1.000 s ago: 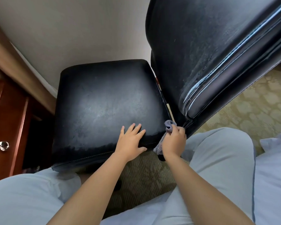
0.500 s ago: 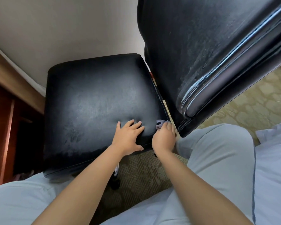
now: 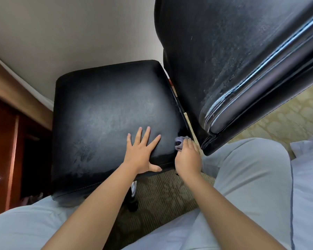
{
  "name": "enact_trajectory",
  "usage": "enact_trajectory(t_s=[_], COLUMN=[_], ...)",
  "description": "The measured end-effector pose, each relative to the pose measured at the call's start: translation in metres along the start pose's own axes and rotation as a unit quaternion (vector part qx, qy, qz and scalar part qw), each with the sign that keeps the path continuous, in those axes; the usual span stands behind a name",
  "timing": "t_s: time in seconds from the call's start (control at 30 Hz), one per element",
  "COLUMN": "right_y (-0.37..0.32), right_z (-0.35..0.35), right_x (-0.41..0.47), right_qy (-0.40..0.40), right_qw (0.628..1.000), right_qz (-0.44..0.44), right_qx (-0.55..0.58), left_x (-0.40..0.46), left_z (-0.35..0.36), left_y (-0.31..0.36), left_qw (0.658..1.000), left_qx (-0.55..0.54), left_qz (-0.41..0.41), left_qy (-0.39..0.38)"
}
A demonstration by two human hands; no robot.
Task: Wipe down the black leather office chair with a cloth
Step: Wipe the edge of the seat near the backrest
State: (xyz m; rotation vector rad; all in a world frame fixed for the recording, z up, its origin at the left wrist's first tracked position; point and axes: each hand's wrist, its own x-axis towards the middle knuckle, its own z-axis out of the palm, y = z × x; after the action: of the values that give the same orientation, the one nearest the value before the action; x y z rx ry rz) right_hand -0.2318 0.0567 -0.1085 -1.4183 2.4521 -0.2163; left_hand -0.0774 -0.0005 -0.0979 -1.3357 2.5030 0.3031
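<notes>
The cloth (image 3: 179, 144) is bunched in the right hand (image 3: 188, 159), fingers curled round it, at the seat's (image 3: 105, 114) near right corner, just beside the gap to the backrest (image 3: 224, 60); the unwiped leather runs left and away from this grip; the left hand (image 3: 141, 152) presses flat, fingers spread, on the seat near its near edge, holding nothing.
</notes>
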Motion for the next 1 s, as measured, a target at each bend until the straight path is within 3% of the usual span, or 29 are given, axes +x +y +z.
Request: enact_trajectory(t_s=[0.37,0.67,1.0], right_y=[-0.040,-0.004,-0.036], right_z=[-0.015,-0.019,-0.025], right_x=[0.069,0.023,0.080], right_qy=[-0.019,-0.009,-0.033], right_qw=[0.999,1.000,0.999], right_qz=[0.026,0.001,-0.033], right_qx=[0.018,0.004,-0.022], left_x=[0.009,0.010,0.013], left_z=[-0.004,-0.011,-0.012], left_y=[0.004,0.008,0.009], left_qw=[1.000,1.000,1.000], left_qx=[-0.025,-0.018,-0.016], left_qz=[-0.014,-0.021,-0.013], left_qy=[-0.006,-0.008,-0.005])
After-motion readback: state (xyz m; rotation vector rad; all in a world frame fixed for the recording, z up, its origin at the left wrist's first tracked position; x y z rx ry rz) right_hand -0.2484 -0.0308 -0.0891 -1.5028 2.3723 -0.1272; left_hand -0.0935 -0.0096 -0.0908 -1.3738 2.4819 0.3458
